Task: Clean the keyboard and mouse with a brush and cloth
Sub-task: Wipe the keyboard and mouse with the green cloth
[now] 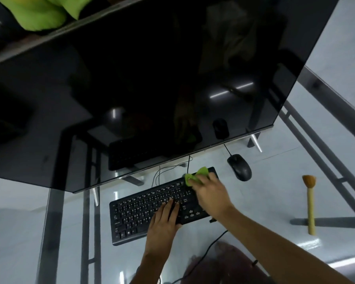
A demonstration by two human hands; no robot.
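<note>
A black keyboard (139, 210) lies slanted on the glass desk (254, 201) below the monitor. My left hand (164, 224) rests flat on its keys near the front edge, fingers straight. Over the keyboard's far right end, my right hand (210, 193) grips a green cloth (197, 175) and presses it onto the keys. A black wired mouse (239, 167) sits to the right of the keyboard, apart from both hands. A wooden brush (310, 201) with a tan bristle head lies further right on the glass.
A large dark monitor (152, 78) on metal feet overhangs the back of the desk. Cables (162, 173) trail behind the keyboard and another runs off the front edge. The grey desk frame (316, 140) shows through the glass. Green fabric (39, 13) lies behind the monitor.
</note>
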